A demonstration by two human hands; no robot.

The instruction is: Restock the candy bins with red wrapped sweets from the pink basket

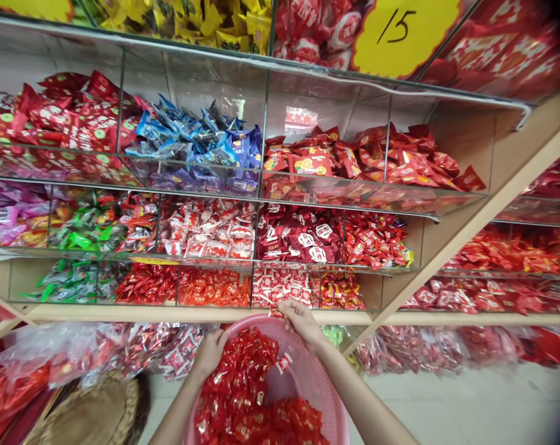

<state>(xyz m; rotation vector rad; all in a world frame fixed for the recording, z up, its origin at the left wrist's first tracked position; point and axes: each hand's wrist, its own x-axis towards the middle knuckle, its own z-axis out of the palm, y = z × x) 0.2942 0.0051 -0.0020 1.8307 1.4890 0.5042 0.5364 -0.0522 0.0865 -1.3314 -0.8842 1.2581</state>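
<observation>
A pink plastic basket point(304, 378) sits low in front of me, with many red wrapped candies point(243, 377) heaped mostly to its left and front. My left hand point(210, 351) grips the basket's left rim with its fingers closed. Over the far rim, my right hand point(301, 322) pinches a small red wrapped candy point(276, 313) between thumb and fingers. One white-and-red candy point(284, 362) lies apart from the heap, near the basket's bare inner wall. Just beyond the right hand is a bottom-shelf compartment of white-and-red wrapped candies point(280, 288).
Glass-divided shelves hold candies by colour, including orange-red packets point(215, 287) and dark red packets point(303, 236). A wooden shelf edge point(169, 314) runs behind the basket. Bagged candies point(419, 349) lie beneath. A woven basket point(94, 411) stands at lower left, and a yellow price sign point(405, 37) hangs above.
</observation>
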